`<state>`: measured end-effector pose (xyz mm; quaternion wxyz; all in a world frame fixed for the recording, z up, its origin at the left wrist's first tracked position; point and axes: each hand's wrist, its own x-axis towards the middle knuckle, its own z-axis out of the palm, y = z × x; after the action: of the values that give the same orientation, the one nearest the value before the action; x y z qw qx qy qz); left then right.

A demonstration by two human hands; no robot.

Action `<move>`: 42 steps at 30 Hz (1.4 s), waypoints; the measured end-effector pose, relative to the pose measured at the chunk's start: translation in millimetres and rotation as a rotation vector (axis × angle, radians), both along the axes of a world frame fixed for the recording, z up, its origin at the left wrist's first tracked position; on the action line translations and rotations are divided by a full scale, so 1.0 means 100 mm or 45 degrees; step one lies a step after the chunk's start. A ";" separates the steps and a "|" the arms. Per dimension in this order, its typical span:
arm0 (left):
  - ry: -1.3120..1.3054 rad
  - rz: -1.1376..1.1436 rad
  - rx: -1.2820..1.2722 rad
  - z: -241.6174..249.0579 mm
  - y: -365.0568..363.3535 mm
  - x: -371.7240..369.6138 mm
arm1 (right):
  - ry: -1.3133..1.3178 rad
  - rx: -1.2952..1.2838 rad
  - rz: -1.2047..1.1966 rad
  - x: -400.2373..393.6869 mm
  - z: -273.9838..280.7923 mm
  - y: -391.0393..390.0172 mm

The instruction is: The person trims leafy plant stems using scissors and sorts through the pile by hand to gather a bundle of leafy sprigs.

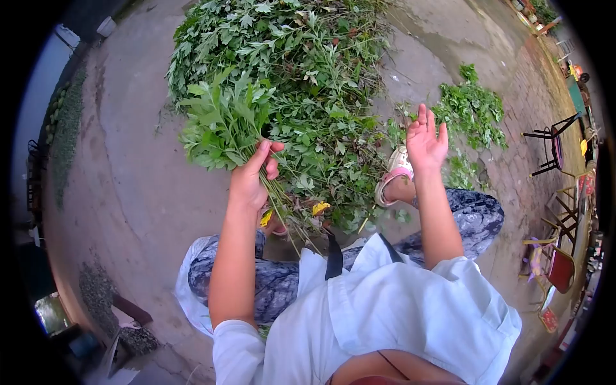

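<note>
A bunch of leafy green stems [224, 122] is gripped in my left hand [255, 172], its leaves pointing up and left and its thin stalks hanging down toward my lap. My right hand [427, 142] is raised above my knee with the palm up, fingers apart and nothing in it. Between and beyond my hands lies a large heap of cut leafy plants [321, 96] on the concrete ground. To the right of it, a smaller pile of green leaves [478, 112] rests on the ground.
My foot in a pink and white shoe [398, 170] stands beside the heap. Chairs [560, 269] and a black stool [553, 142] line the far right. A white bucket [106, 26] stands at the upper left, and a gravel patch [99, 295] lies at the lower left.
</note>
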<state>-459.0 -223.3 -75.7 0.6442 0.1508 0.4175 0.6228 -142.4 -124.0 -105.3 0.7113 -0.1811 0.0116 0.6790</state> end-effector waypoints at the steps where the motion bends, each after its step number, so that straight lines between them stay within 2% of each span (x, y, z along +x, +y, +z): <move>1: 0.042 -0.009 -0.015 0.00 0.00 0.00 | -0.007 -0.008 -0.006 0.04 -0.06 0.02; 3: 0.092 -0.013 -0.030 -0.03 0.00 -0.01 | -0.505 -0.175 0.023 0.09 -0.20 0.04; 5: 0.080 -0.014 -0.036 -0.02 0.00 -0.02 | -0.890 0.066 0.578 -0.10 -0.16 -0.15; 8: 0.041 -0.057 0.004 -0.05 -0.01 -0.04 | -1.365 0.562 1.125 -0.69 0.07 -0.45; 9: 0.015 -0.098 0.050 -0.05 0.00 -0.04 | -1.353 0.784 1.162 -0.85 0.00 -0.51; 11: 0.026 -0.126 0.068 0.00 -0.02 -0.03 | -1.309 0.934 1.350 -1.08 0.01 -0.58; 14: 0.031 -0.132 0.072 0.00 -0.05 -0.06 | -1.288 0.783 1.559 -1.24 -0.21 -0.56; 15: 0.024 -0.114 0.059 -0.01 -0.07 -0.08 | -1.287 0.782 1.560 -1.23 -0.25 -0.56; 19: -0.063 -0.102 -0.011 -0.09 -0.13 -0.14 | -1.033 0.301 1.337 -1.12 -0.28 -0.51; 23: 0.059 -0.117 -0.043 -0.11 -0.18 -0.15 | -0.858 0.054 1.196 -0.98 -0.45 -0.48; 24: 0.101 -0.102 -0.065 -0.10 -0.20 -0.16 | -0.862 0.045 1.202 -0.93 -0.49 -0.46; 26: 0.085 -0.056 -0.126 -0.05 -0.21 -0.23 | -1.065 -0.144 0.949 -0.79 -0.58 -0.35; 27: 0.162 -0.005 -0.135 -0.05 -0.21 -0.26 | -1.448 -0.043 1.021 -0.62 -0.65 -0.29; 28: 0.241 0.045 -0.145 -0.05 -0.21 -0.28 | -2.116 0.569 1.063 -0.35 -0.95 -0.16; 29: 0.322 0.066 -0.188 -0.06 -0.22 -0.29 | -3.024 0.492 1.484 -0.23 -0.76 -0.21; 30: 0.316 0.067 -0.194 -0.06 -0.23 -0.30 | -3.614 0.240 2.080 -0.24 -0.73 -0.21; 32: 0.211 0.034 -0.253 -0.03 -0.23 -0.29 | -3.681 0.388 2.104 -0.14 -0.83 -0.28; 34: 0.224 0.036 -0.331 0.01 -0.23 -0.27 | -3.075 0.479 1.983 -0.16 -0.93 -0.35; 35: 0.199 0.018 -0.288 -0.01 -0.23 -0.30 | -2.877 0.379 1.784 -0.25 -1.11 -0.41; 36: 0.176 0.001 -0.245 -0.02 -0.23 -0.31 | -2.642 0.354 1.787 -0.35 -1.35 -0.42; 37: 0.167 0.051 -0.270 -0.02 -0.20 -0.28 | -2.820 0.508 1.502 -0.46 -1.55 -0.51; 39: 0.207 0.051 -0.280 -0.11 -0.19 -0.32 | -2.890 0.141 1.413 -0.86 -1.26 -0.63; 40: 0.242 0.047 -0.284 -0.16 -0.19 -0.34 | -2.882 0.142 1.414 -0.98 -1.30 -0.65; 42: 0.289 0.039 -0.317 -0.20 -0.18 -0.35 | -3.012 0.029 1.030 -1.14 -1.47 -0.67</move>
<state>-494.3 -240.8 -95.3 0.5971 0.1329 0.5636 0.5551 -256.5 -191.1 -252.0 0.0276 -0.6643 -0.6965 0.2698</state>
